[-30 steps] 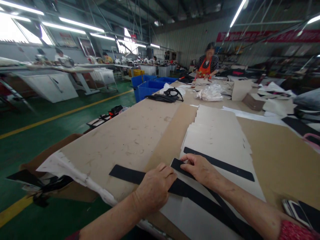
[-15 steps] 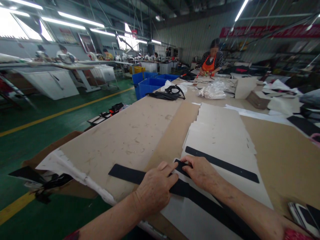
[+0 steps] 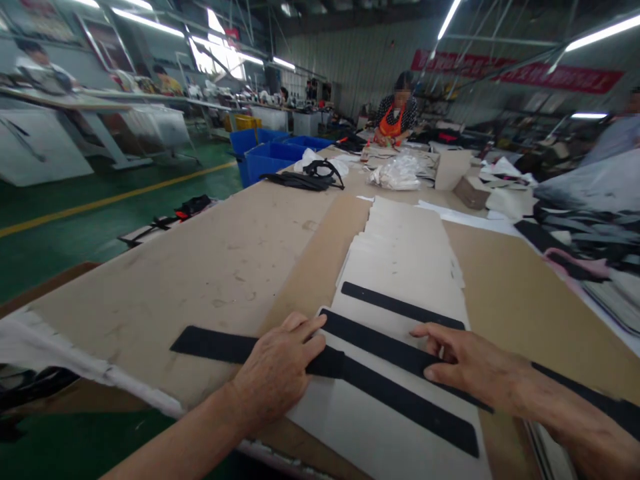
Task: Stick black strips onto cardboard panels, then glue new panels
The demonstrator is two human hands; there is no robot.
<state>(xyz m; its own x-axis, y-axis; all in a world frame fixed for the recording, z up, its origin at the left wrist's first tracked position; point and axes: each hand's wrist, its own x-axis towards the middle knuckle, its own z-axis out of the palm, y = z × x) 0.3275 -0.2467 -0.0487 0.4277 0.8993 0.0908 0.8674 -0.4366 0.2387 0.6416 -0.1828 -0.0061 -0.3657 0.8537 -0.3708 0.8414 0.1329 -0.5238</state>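
My left hand [image 3: 280, 360] lies across a short black strip [image 3: 213, 343], which shows on both sides of it. Its index fingertip presses the left end of a long black strip [image 3: 373, 333], and the thumb rests just below. The other fingers are curled out of sight. My right hand [image 3: 467, 360] is over that long strip farther right, with index finger and thumb apart across its width. Another black strip [image 3: 400, 305] lies above, and a lower black strip [image 3: 415, 407] runs from under the short one. Overlapping off-white sheets [image 3: 400, 260] lie beneath them.
The long table [image 3: 210, 267] is covered with brown paper. Black straps [image 3: 303, 180], plastic bags [image 3: 397, 173] and blue bins [image 3: 280, 160] are farther off. A person in an orange apron [image 3: 393, 123] stands at the far end. Dark material [image 3: 590, 233] is piled at the right.
My right hand has moved right along the long strip, away from my left hand; the strip now lies straight across the sheets. My left hand keeps its place. The view has turned right.
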